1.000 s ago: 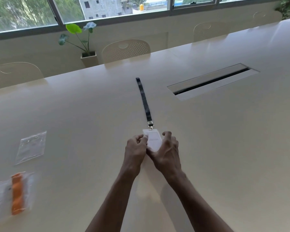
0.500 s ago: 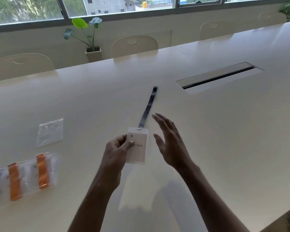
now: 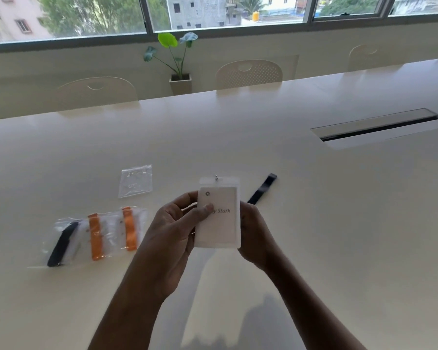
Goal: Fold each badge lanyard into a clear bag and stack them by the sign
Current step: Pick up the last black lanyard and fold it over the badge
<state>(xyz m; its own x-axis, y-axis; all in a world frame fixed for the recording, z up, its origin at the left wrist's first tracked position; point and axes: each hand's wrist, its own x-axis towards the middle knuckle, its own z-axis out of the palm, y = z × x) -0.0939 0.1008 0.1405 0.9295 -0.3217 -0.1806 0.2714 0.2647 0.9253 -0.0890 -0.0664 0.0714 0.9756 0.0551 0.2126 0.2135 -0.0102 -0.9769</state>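
Left hand point(image 3: 173, 224) pinches badge point(image 3: 219, 218) upright above table point(image 3: 352, 223), thumb on front, fingers curled behind; right hand point(image 3: 257, 236) behind badge's right edge, fingers hidden, grip unclear; dark lanyard point(image 3: 262, 188) trails on table behind it.

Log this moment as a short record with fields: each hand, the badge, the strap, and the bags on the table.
left hand: grips the badge, thumb across its front
right hand: at the badge's right edge, fingers hidden behind it
lanyard strap: dark, lies on the table behind the badge
empty clear bag: flat, left of the hands
packed bags: three in a row, two orange lanyards, one dark
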